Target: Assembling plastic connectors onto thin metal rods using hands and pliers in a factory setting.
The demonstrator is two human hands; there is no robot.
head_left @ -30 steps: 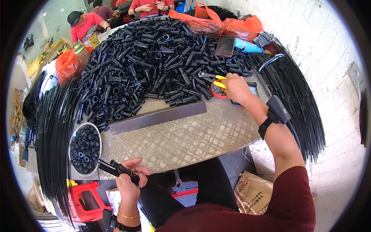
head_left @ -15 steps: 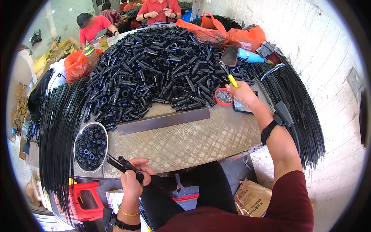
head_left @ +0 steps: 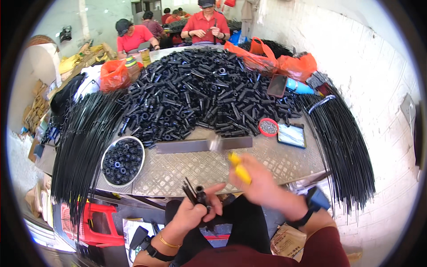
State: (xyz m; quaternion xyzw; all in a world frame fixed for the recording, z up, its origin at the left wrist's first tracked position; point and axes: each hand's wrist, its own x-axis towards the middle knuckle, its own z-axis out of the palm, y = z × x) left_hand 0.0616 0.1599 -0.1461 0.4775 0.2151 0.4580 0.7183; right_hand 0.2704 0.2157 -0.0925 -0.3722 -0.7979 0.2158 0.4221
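Observation:
My left hand [head_left: 195, 213] is closed around a black plastic tube [head_left: 201, 196] and a few thin black rods [head_left: 188, 190], in front of the table's near edge. My right hand [head_left: 255, 182] grips a yellow-handled tool [head_left: 240, 169], just above and right of the left hand. Motion smears the tool's metal end, so its tip cannot be made out. A metal bowl [head_left: 141, 165] of black ring-shaped pieces stands left of the hands. Beyond them a long metal bar [head_left: 187, 147] lies across the table, with a large heap of black tubes [head_left: 191, 89] behind it.
A red-rimmed dish [head_left: 260, 130] of small metal bits sits beside a shallow tray [head_left: 291, 135]. Bundles of long black rods [head_left: 84, 151] hang over both table sides. A phone [head_left: 277, 85] and blue bottle [head_left: 299, 86] lie right. A red stool [head_left: 100, 224] stands below. Co-workers sit opposite.
My right hand has brought the yellow-handled tool from beside the red dish back towards my left hand. The left hand still holds the tube and rods. The view has shifted.

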